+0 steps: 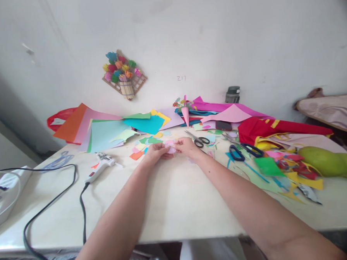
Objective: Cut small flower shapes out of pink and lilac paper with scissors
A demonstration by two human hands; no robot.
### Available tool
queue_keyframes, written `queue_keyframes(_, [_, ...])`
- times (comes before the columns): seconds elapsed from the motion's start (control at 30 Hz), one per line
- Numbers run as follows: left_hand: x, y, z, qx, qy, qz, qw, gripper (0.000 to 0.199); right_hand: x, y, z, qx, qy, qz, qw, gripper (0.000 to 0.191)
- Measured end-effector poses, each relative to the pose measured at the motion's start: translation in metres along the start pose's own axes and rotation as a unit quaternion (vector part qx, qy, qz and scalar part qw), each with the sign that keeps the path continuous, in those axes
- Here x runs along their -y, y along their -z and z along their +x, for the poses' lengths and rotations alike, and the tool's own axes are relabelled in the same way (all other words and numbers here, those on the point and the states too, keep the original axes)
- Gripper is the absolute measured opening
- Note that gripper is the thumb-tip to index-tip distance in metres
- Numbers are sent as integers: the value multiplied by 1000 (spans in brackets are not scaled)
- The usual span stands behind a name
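Note:
A small pink piece of paper is pinched between my two hands above the table. My left hand has its fingers closed on the paper's left side. From the other side, my right hand grips the paper's right edge. Small coloured paper cuttings lie just left of and behind my left hand. Behind my right hand rests a pair of scissors with black handles. The fingers hide part of the pink paper, so its full outline cannot be made out.
A white glue gun with a black cord lies left of my arms, near a power strip. Coloured sheets spread along the back. Larger scissors, scraps and a green bag-like item are at right. A dark phone lies behind.

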State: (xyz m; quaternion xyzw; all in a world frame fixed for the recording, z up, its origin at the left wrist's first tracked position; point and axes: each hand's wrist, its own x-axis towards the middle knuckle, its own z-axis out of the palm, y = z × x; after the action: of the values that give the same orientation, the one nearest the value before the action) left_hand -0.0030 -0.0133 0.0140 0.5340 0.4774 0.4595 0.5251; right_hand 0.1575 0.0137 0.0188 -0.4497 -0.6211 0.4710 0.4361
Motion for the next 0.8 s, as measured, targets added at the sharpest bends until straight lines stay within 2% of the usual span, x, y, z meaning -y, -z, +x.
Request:
queue_keyframes(0.13, [2, -1, 1, 3, -5, -31, 1000, 46, 2, -5, -1, -26, 10, 19, 999, 14])
queue_keyframes(0.3, [4, 0, 4, -6, -8, -19, 1000, 43, 2, -8, -2, -40, 16, 22, 999, 12])
queue_keyframes(0.47, [6, 0, 5, -21, -28, 8, 999, 47, -4, -9, 3, -39, 42, -40, 998, 10])
queue_keyframes(0.6, [7, 1, 8, -43, -41, 14, 998, 49, -4, 10, 11, -28, 71, -126, 989, 12])
queue_keyframes(0.7, [8, 2, 10, -56, -37, 6, 998, 47, 5, 37, 13, -112, 65, -271, 954, 20])
queue_keyframes(0.77, [7, 2, 11, -60, -31, -2, 998, 45, 12, 53, 9, -147, 23, -396, 906, 23])
queue_keyframes(0.8, [7, 2, 11, -63, -29, -6, 998, 44, 15, 58, 7, -140, -2, -449, 882, 24])
